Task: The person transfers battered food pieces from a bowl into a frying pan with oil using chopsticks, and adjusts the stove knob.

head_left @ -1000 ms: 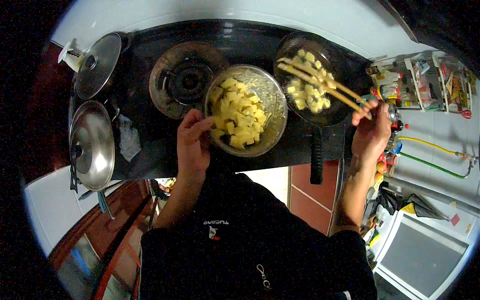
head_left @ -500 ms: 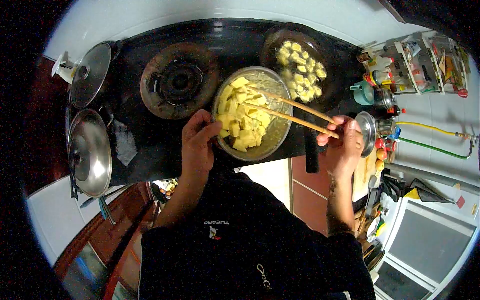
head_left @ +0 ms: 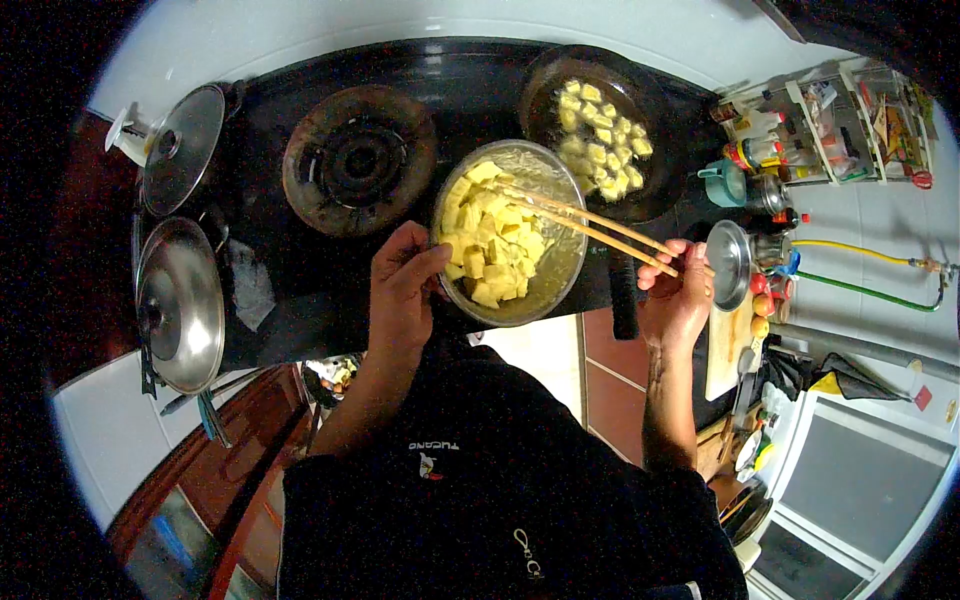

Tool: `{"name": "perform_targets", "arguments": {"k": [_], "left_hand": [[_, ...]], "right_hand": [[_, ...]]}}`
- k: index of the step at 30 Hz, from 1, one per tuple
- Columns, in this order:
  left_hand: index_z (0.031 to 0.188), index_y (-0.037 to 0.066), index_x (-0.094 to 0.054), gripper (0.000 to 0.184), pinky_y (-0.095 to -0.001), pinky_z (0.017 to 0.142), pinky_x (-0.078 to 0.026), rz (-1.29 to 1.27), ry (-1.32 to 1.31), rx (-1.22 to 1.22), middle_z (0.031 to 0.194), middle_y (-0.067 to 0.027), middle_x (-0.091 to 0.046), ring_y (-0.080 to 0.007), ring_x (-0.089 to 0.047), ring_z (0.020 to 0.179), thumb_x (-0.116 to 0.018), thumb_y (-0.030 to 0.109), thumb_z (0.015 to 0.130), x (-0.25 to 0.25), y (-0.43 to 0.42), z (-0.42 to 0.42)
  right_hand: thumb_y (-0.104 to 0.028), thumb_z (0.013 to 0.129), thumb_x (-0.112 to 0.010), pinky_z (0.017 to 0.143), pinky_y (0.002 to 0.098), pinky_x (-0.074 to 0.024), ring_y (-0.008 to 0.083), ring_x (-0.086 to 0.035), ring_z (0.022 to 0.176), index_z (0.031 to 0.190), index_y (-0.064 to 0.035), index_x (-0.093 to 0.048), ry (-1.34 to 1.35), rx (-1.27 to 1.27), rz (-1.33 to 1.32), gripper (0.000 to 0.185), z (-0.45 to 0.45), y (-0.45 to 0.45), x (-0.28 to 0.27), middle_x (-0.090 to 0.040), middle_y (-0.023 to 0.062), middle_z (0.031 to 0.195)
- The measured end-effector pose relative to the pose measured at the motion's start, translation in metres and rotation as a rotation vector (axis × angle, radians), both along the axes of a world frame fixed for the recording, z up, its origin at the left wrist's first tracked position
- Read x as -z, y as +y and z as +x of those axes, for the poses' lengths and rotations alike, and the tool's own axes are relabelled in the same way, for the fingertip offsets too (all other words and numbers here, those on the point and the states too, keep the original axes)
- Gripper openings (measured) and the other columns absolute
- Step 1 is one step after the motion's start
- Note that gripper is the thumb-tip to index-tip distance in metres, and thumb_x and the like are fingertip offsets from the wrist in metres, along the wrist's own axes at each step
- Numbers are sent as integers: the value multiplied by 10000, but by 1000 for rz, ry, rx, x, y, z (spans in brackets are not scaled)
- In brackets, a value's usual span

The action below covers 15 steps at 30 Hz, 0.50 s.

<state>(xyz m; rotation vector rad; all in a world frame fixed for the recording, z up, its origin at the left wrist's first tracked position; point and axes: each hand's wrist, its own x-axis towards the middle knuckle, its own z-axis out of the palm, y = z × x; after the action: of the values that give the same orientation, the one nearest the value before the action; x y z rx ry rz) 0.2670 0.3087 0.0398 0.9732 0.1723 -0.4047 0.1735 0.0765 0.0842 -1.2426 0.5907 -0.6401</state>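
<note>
A metal bowl (head_left: 565, 255) full of pale yellow cubes (head_left: 490, 235) is gripped at its left rim by my left hand (head_left: 408, 275), thumb over the edge. My right hand (head_left: 680, 285) holds a pair of wooden chopsticks (head_left: 610, 232), whose tips are close together among the cubes in the bowl. Behind the bowl and to its right, a dark frying pan (head_left: 545, 90) has several yellow pieces (head_left: 605, 140) spread in it. The pan's black handle (head_left: 623, 300) points toward me, partly behind the bowl.
A round burner (head_left: 360, 160) lies left of the bowl. Two lids (head_left: 182, 150) lean at the far left, one nearer (head_left: 190, 310). On the right are a metal dish (head_left: 728, 265), a teal cup (head_left: 722, 185), a cutting board (head_left: 730, 350) and a rack of bottles (head_left: 815, 125).
The chopsticks swung from over the pan into the bowl, and their tips have since drawn closer together. My left hand and the bowl shifted slightly right.
</note>
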Motion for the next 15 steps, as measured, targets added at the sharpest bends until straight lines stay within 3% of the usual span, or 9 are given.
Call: {"name": "perform_targets", "arguments": {"k": [7,11,15], "left_hand": [[656,93,-448,160,-166,441,-339,5,6,-4,569,42,-458,-26,-429,477,-580,61,739,3,3,2],[661,90,-455,149,-168,451,-335,34,-6,-22,576,42,-457,-26,-428,490,-577,58,740,-1,1,2],[666,88,-464,138,-170,461,-335,53,-30,-12,586,44,-460,-29,-429,500,-572,50,743,-4,1,2]], "right_hand": [[-313,890,-428,433,240,-418,147,-506,506,863,-17,-512,13,70,122,309,-3,-11,-6,-520,55,665],[-326,889,-425,431,241,-433,151,-517,496,855,-15,-509,21,-27,201,324,-7,-8,-11,-521,66,668],[-319,896,-407,423,269,-468,184,-560,485,865,22,-513,12,-76,21,359,-3,11,-14,-544,101,693]]}}
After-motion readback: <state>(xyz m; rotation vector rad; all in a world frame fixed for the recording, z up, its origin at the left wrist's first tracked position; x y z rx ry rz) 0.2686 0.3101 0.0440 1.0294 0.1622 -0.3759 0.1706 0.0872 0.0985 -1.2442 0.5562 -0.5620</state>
